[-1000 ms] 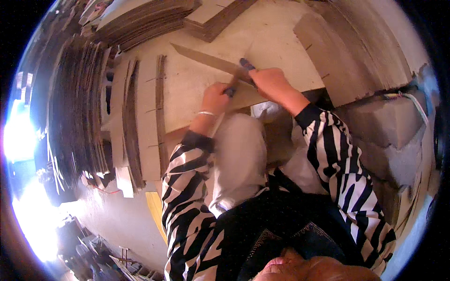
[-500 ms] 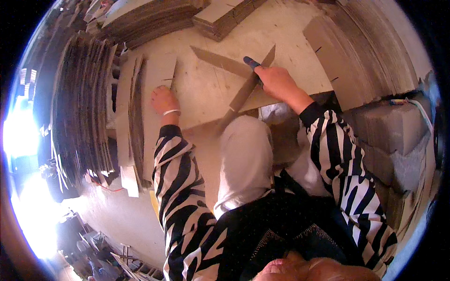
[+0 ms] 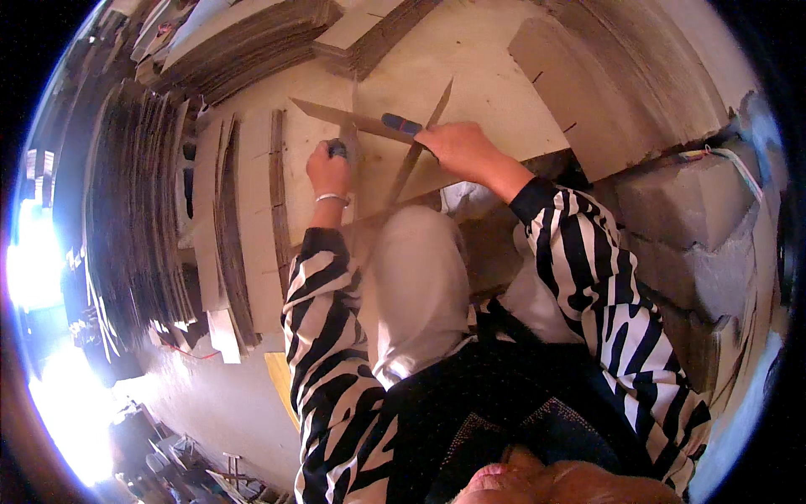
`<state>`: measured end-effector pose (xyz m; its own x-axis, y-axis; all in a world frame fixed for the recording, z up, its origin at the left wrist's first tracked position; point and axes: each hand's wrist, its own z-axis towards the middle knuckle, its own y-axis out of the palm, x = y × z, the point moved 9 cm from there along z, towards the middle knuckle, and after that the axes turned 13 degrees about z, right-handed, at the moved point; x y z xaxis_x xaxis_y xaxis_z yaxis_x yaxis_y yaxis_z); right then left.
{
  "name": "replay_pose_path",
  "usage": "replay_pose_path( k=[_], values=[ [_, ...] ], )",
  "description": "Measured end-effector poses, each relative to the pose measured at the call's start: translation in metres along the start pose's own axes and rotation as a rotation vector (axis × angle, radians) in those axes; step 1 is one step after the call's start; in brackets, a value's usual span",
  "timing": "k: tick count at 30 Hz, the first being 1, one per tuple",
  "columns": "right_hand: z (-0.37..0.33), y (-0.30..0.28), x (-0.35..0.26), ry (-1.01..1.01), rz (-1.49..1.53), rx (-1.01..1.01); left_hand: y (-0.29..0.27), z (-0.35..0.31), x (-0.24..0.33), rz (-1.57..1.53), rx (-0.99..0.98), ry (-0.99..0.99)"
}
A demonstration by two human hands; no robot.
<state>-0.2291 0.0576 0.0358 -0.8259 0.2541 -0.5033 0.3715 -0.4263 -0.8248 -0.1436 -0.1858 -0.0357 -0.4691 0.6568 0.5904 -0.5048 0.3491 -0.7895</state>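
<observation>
My right hand (image 3: pixel 468 153) is closed on two brown cardboard strips that cross each other; one strip (image 3: pixel 323 113) reaches left, the other (image 3: pixel 411 160) runs from far right toward my knee. A dark cover sits on an outstretched finger of that hand. To the left, my left hand (image 3: pixel 329 174), also with a dark finger cover, is closed on another cardboard strip (image 3: pixel 354 139), smeared by motion and standing close to the left end of the crossed pair. Beside that hand lies a flat stack of cardboard strips (image 3: pixel 260 202).
Tall stacks of cardboard stand at the left (image 3: pixel 134 202), the far side (image 3: pixel 252 50) and the right (image 3: pixel 621 92). A pale wooden board (image 3: pixel 478 76) forms the work surface. My knee (image 3: pixel 420 277) is under its near edge. Wrapped bundles (image 3: pixel 672 210) sit at the right.
My left hand has moved right, off the flat stack, with a cardboard strip in it. My right hand and the crossed strips have shifted left in the picture, as has the surrounding scene.
</observation>
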Motion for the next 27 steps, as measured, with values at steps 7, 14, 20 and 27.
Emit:
replay_pose_path(
  k=[7,14,20,27],
  values=[
    [-0.004,-0.004,0.009,0.082,-0.041,-0.061,-0.022,-0.005,0.065,0.228,-0.099,0.285],
    [-0.011,-0.023,0.085,0.411,-0.068,-0.111,-0.039,-0.052,0.100,-0.002,-0.481,0.293],
    [-0.056,-0.095,0.108,0.642,-0.062,0.156,-0.106,-0.128,-0.002,-0.120,-0.230,0.093],
    [-0.191,-0.107,0.183,0.625,-0.475,0.379,-0.101,-0.146,-0.035,-0.288,0.028,-0.073]
  ],
)
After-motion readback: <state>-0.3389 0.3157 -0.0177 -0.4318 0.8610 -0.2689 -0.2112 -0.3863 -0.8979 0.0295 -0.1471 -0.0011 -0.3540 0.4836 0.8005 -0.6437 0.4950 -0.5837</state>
